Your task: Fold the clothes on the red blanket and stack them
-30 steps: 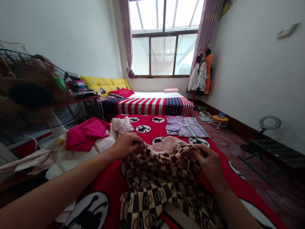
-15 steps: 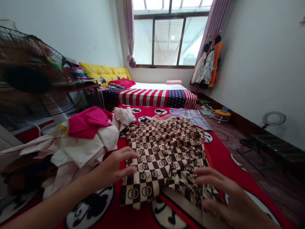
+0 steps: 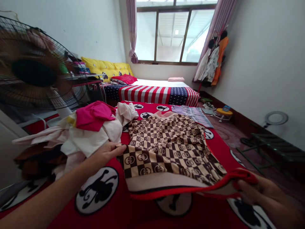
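A brown and beige checkered garment (image 3: 164,143), looking like a shirt, lies spread on the red patterned cover (image 3: 114,213). Its near edge, with a pale band and red trim, is lifted off the cover. My left hand (image 3: 111,151) pinches the garment's left side between thumb and fingers. On the right, my right hand (image 3: 259,194) is closed round the red-trimmed corner and holds it up. Left of the garment sits a heap of white clothes (image 3: 83,140) with a bright pink cloth (image 3: 94,116) on top.
A black-caged fan (image 3: 35,70) stands at the left. Behind is a bed with a flag-patterned cover (image 3: 147,94). A folded pale purple cloth (image 3: 193,114) lies beyond the garment. At right are a ring light (image 3: 276,118), a dark stool (image 3: 274,143) and a small yellow stool (image 3: 224,112).
Both hands were open over the garment and have now closed on it. The right hand has pulled the near corner out to the right, opening the near edge out.
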`<state>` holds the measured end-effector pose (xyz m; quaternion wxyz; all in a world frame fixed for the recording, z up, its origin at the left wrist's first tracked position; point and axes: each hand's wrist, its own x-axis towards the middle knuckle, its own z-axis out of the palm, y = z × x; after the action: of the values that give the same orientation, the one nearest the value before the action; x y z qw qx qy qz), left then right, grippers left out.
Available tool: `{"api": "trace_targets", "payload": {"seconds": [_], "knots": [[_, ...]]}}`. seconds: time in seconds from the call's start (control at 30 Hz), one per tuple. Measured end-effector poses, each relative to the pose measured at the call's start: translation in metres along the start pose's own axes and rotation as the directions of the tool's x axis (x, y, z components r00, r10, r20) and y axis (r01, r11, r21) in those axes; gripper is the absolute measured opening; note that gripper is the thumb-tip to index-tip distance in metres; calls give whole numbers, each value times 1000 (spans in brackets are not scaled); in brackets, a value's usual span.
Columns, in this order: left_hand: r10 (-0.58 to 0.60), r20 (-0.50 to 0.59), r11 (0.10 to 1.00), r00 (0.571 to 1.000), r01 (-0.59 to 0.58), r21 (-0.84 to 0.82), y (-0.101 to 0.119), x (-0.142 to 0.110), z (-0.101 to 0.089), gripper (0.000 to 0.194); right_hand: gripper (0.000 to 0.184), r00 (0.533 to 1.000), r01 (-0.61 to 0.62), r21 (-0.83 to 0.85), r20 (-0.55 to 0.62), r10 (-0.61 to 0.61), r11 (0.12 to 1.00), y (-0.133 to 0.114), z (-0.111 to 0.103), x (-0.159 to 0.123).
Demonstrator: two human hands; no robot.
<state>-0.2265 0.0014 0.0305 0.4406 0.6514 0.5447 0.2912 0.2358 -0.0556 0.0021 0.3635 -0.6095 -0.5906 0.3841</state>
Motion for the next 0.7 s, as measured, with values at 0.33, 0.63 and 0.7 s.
{"api": "trace_targets", "payload": {"seconds": [0.33, 0.63, 0.7], "knots": [[95, 97, 952, 991, -119, 282, 5, 15, 9, 34, 43, 954, 185, -136, 263, -144, 973, -12, 3, 25], [416, -9, 743, 909, -335, 579, -6, 112, 71, 48, 58, 883, -71, -401, -451, -130, 913, 22, 6, 157], [382, -5, 703, 924, -287, 651, -19, 128, 77, 57, 67, 889, -120, -314, -457, -39, 942, 25, 6, 175]]}}
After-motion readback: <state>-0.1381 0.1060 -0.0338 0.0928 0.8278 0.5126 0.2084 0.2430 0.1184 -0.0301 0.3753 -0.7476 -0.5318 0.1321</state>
